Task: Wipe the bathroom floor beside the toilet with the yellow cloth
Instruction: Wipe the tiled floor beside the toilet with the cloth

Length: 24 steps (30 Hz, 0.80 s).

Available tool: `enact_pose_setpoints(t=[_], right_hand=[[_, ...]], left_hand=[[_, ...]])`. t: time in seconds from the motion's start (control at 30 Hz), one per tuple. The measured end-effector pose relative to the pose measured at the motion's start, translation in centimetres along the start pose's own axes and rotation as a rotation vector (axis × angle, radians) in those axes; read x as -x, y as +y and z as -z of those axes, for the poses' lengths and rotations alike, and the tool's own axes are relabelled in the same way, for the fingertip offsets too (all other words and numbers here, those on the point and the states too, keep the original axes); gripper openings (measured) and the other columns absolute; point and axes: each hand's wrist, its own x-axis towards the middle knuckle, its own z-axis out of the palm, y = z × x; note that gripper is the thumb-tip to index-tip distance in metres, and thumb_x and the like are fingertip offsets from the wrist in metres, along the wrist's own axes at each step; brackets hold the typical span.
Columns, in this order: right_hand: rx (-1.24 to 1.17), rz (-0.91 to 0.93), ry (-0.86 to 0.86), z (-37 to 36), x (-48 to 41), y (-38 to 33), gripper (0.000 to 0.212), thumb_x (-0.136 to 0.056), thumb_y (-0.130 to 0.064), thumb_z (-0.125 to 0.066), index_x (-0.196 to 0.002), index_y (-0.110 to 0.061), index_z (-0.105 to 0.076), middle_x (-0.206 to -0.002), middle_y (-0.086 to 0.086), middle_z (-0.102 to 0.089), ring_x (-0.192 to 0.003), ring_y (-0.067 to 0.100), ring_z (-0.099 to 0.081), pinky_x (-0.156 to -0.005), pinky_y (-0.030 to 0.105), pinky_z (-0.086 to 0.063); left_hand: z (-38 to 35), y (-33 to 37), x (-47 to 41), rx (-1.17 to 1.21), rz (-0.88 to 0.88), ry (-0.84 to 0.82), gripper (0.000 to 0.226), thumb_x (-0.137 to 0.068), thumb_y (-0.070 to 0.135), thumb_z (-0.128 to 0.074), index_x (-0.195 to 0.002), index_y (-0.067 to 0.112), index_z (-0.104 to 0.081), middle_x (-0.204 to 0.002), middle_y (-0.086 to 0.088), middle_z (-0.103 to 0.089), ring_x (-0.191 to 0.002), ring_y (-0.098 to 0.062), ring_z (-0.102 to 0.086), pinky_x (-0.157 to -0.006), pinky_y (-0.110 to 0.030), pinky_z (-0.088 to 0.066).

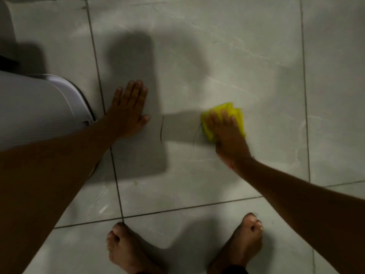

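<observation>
Right hand [227, 133] presses a bunched yellow cloth [223, 119] onto the tiled floor [217, 56]. Left hand [128, 113], flat and empty, braces beside the toilet [39, 107]. Two hairs [162, 129] (between the hands) could be missed or smeared.

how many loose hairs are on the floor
2: one hair on the tile between the hands, another hair touching the cloth edge under the right hand. Finer ones may be hidden.

The toilet [39, 107] stands at the left; the left hand [128, 111] lies flat on the floor [217, 56] just beside it. The right hand [227, 131] lies on the cloth [237, 113], further right.
</observation>
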Motion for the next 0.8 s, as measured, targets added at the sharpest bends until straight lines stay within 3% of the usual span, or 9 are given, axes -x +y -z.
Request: enact_pose_setpoints(t=[0.07, 0.23, 0.4, 0.47, 0.6, 0.63, 0.7, 0.77, 0.8], right_hand=[[0.042, 0.172, -0.1, -0.3, 5.2, 0.5, 0.078, -0.072, 0.002, -0.05, -0.146, -0.02, -0.037, -0.155, 0.009, -0.036, -0.145, 0.041, -0.023, -0.121, 0.055, -0.011], [-0.126, -0.449, 0.052, 0.6, 1.2, 1.2, 0.079, -0.077, 0.002, -0.052, -0.149, -0.018, -0.028, -0.158, 0.011, -0.027, -0.146, 0.04, -0.017, -0.12, 0.055, -0.012], [-0.005, 0.019, -0.131, -0.5, 6.2, -0.3, 0.087, -0.07, 0.004, -0.055, -0.149, -0.021, -0.029, -0.159, 0.008, -0.027, -0.147, 0.039, -0.017, -0.121, 0.052, -0.01], [-0.036, -0.124, -0.123, 0.0, 8.5, 1.6, 0.088, -0.069, 0.007, -0.056, -0.147, -0.022, -0.032, -0.157, 0.01, -0.033, -0.145, 0.041, -0.021, -0.12, 0.054, -0.012], [-0.075, -0.497, 0.073, 0.5, 0.6, 1.2, 0.062, -0.092, -0.01, -0.046, -0.15, -0.019, -0.025, -0.159, 0.01, -0.025, -0.146, 0.04, -0.017, -0.119, 0.054, -0.014], [-0.076, -0.461, 0.099, 0.3, -1.2, 0.0, 0.06, -0.094, -0.013, -0.044, -0.15, -0.019, -0.025, -0.16, 0.01, -0.025, -0.146, 0.041, -0.015, -0.12, 0.054, -0.011], [0.014, -0.149, 0.045, -0.5, -1.5, -2.0, 0.058, -0.094, -0.011, -0.038, -0.15, -0.02, -0.026, -0.159, 0.009, -0.025, -0.147, 0.041, -0.013, -0.119, 0.055, -0.005], [0.111, 0.199, -0.083, -0.7, 1.7, -2.4, 0.06, -0.091, -0.007, -0.033, -0.149, -0.021, -0.029, -0.158, 0.007, -0.03, -0.147, 0.038, -0.017, -0.12, 0.054, -0.007], [0.102, 0.251, -0.111, -0.3, 3.1, -1.7, 0.059, -0.091, -0.007, -0.032, -0.147, -0.022, -0.034, -0.156, 0.008, -0.035, -0.146, 0.038, -0.022, -0.12, 0.054, -0.012]], left_hand=[[0.3, 0.1, -0.1, 0.024, 0.013, -0.011, 0.085, -0.088, 0.051, -0.032, -0.157, 0.003, -0.015, -0.166, -0.021, -0.011, -0.154, -0.039, -0.008, -0.122, -0.058, -0.007], [0.2, 0.2, -0.1, 0.017, 0.015, -0.015, 0.086, -0.088, 0.05, -0.034, -0.157, 0.004, -0.012, -0.166, -0.02, -0.007, -0.155, -0.038, -0.005, -0.122, -0.056, -0.005], [0.9, 0.2, 0.0, 0.032, 0.022, -0.027, 0.087, -0.087, 0.05, -0.033, -0.157, 0.004, -0.01, -0.166, -0.02, -0.005, -0.155, -0.038, -0.003, -0.122, -0.055, -0.004], [1.1, 0.4, 0.1, 0.036, 0.028, -0.029, 0.087, -0.087, 0.05, -0.032, -0.157, 0.004, -0.01, -0.166, -0.021, -0.004, -0.155, -0.038, -0.002, -0.123, -0.056, -0.004], [0.8, 0.2, 0.2, 0.03, 0.0, 0.007, 0.086, -0.088, 0.052, -0.027, -0.157, 0.003, -0.013, -0.166, -0.022, -0.008, -0.154, -0.04, -0.006, -0.122, -0.057, -0.008], [0.6, 0.1, 0.3, 0.025, -0.008, 0.024, 0.086, -0.088, 0.053, -0.025, -0.157, 0.002, -0.014, -0.165, -0.022, -0.01, -0.154, -0.04, -0.008, -0.122, -0.058, -0.009], [0.2, -0.1, 0.4, 0.016, -0.024, 0.047, 0.085, -0.089, 0.053, -0.023, -0.157, 0.002, -0.015, -0.165, -0.022, -0.011, -0.154, -0.04, -0.009, -0.122, -0.058, -0.01], [0.0, -0.1, 0.4, 0.016, -0.025, 0.059, 0.084, -0.09, 0.052, -0.023, -0.157, 0.003, -0.014, -0.166, -0.022, -0.011, -0.154, -0.039, -0.008, -0.122, -0.058, -0.01], [-0.1, -0.1, 0.4, 0.015, -0.017, 0.068, 0.083, -0.09, 0.052, -0.024, -0.157, 0.003, -0.014, -0.166, -0.022, -0.011, -0.154, -0.039, -0.008, -0.123, -0.057, -0.009]])
